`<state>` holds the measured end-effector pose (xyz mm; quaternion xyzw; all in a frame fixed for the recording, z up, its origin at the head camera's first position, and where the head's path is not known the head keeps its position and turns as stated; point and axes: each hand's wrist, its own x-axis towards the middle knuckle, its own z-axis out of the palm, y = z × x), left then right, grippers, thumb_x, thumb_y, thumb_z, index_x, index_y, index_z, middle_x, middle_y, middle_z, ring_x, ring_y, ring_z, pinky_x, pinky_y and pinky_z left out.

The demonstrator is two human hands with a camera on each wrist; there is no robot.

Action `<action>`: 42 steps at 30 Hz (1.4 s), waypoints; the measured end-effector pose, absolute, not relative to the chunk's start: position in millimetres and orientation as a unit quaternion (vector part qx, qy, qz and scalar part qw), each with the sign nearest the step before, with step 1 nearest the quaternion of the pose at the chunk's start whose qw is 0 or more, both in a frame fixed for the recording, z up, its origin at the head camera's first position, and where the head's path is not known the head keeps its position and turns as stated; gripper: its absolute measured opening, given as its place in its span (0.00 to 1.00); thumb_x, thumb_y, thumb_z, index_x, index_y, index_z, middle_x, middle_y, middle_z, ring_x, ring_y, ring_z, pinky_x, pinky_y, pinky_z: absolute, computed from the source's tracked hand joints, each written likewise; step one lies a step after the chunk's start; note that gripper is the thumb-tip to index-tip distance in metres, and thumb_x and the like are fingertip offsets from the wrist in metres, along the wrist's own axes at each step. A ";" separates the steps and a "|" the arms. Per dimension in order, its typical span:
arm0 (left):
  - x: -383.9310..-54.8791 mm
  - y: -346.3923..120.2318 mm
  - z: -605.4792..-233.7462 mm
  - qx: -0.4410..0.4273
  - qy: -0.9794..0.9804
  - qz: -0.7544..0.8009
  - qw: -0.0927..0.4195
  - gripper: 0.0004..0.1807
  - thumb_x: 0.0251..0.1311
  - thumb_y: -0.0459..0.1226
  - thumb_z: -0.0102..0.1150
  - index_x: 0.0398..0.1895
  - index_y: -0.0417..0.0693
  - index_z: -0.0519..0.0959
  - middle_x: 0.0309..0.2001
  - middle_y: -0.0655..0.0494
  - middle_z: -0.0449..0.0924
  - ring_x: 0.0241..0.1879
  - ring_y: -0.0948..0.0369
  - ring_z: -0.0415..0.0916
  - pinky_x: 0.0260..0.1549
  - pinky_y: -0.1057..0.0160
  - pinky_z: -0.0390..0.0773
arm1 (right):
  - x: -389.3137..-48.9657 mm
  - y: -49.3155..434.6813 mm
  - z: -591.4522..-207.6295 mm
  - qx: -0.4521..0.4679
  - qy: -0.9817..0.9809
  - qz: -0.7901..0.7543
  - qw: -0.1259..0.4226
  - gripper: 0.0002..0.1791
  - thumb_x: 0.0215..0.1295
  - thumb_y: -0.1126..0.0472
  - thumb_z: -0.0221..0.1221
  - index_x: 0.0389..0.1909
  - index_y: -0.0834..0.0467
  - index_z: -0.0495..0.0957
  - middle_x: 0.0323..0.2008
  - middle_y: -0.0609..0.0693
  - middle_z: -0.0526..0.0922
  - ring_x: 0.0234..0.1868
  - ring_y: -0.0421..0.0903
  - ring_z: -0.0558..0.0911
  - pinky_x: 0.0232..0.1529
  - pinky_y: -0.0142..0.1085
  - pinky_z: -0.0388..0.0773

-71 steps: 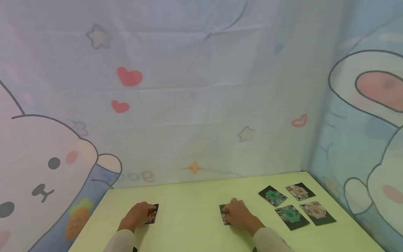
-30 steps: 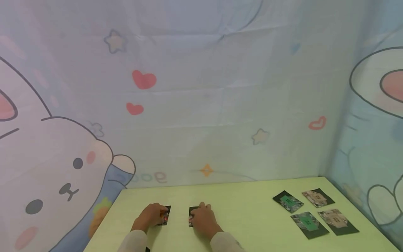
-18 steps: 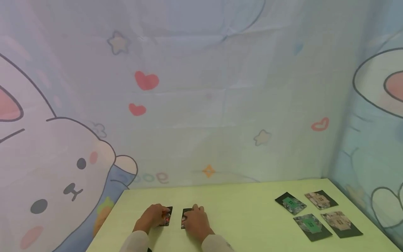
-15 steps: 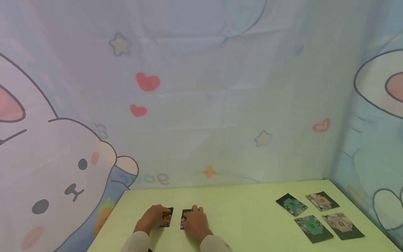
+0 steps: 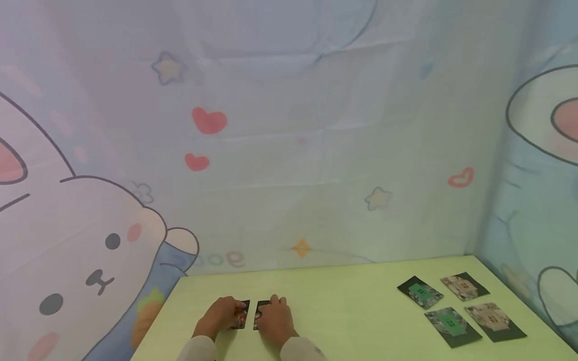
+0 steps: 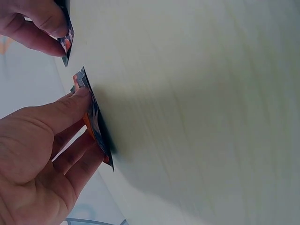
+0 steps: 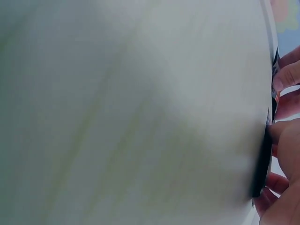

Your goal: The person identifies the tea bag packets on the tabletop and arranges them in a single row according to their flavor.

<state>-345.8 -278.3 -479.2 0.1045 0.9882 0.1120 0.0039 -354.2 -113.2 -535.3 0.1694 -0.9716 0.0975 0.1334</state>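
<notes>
Near the table's left part, my left hand (image 5: 220, 314) holds a small dark card with a bright orange-red picture (image 5: 244, 316). In the left wrist view its thumb lies on one edge of that card (image 6: 96, 123) and its fingers on the opposite edge. My right hand (image 5: 276, 318) grips a second dark picture card (image 5: 257, 321), mostly hidden by the fingers in the head view. The right wrist view catches this card (image 7: 263, 164) from the side, very close to the table. A narrow gap separates the two cards, which stand side by side.
On the right of the pale yellow-green table (image 5: 343, 301) lie several loose cards: a green-centred card (image 5: 420, 292), another green one (image 5: 453, 326), a beige-centred card (image 5: 465, 287) and another beige one (image 5: 495, 321). A cartoon-printed cloth (image 5: 289, 100) rises behind.
My right hand has moved far left with its card, from wide apart to close beside the left hand's card. The left hand keeps its card, nearly still. The head view has turned slightly left.
</notes>
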 end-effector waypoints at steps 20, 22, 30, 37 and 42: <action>-339.8 -278.3 -470.6 0.092 0.990 0.108 0.007 0.22 0.54 0.31 0.74 0.54 0.46 0.86 0.47 0.45 0.86 0.48 0.44 0.83 0.53 0.43 0.83 | -360.8 -58.5 -487.0 0.189 -0.963 0.134 0.140 0.21 0.69 0.49 0.62 0.60 0.50 0.82 0.48 0.52 0.78 0.39 0.47 0.71 0.36 0.36 0.78; -340.2 -277.8 -471.5 0.091 0.990 0.106 0.009 0.22 0.54 0.31 0.74 0.54 0.46 0.86 0.47 0.45 0.86 0.48 0.44 0.83 0.53 0.43 0.83 | -364.4 -46.2 -488.8 0.189 -0.959 0.167 0.131 0.21 0.68 0.52 0.62 0.61 0.52 0.81 0.50 0.54 0.78 0.40 0.48 0.72 0.38 0.39 0.79; -342.8 -271.0 -475.2 0.092 0.991 0.098 0.017 0.22 0.55 0.32 0.74 0.56 0.47 0.86 0.49 0.45 0.85 0.50 0.44 0.82 0.55 0.43 0.82 | -382.2 23.3 -494.0 0.143 -0.954 0.234 0.120 0.27 0.58 0.59 0.58 0.60 0.61 0.80 0.50 0.60 0.77 0.45 0.55 0.74 0.40 0.48 0.80; -346.1 -273.5 -479.0 0.086 0.991 0.097 0.021 0.22 0.54 0.32 0.75 0.55 0.47 0.86 0.50 0.45 0.85 0.52 0.43 0.82 0.57 0.42 0.81 | -390.9 86.5 -494.0 0.089 -0.956 0.247 0.129 0.26 0.57 0.60 0.59 0.58 0.64 0.81 0.49 0.63 0.77 0.46 0.59 0.75 0.40 0.51 0.80; -347.5 -276.5 -481.6 0.086 0.991 0.099 0.022 0.22 0.54 0.32 0.75 0.55 0.47 0.86 0.50 0.45 0.85 0.52 0.43 0.81 0.57 0.41 0.81 | -390.5 123.5 -491.1 0.053 -0.961 0.244 0.121 0.27 0.59 0.60 0.60 0.59 0.66 0.80 0.51 0.66 0.77 0.49 0.63 0.75 0.41 0.55 0.81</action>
